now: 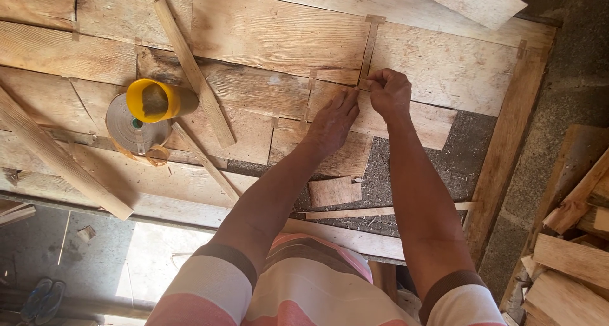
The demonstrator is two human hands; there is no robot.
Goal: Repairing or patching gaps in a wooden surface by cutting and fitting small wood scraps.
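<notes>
Both arms extend forward over the veneer sheet, forearms converging toward its middle; left hand lies flat, palm down, fingers straight and together, pressing a veneer piece at a seam; left hand grips nothing. Right hand is curled, thumb and fingertips pinched shut on a narrow tape strip at its lower end; the strip runs up the seam toward the sheet's far edge; the two hands touch at the fingertips. A yellow cup lies on its side on a tape roll, near the sheet's left edge; two wood slats lie just beside it; a longer slat crosses the left near corner. A small veneer scrap rests on the dark gap near the near edge, between the forearms. Split wood pieces are stacked beyond the right edge.
</notes>
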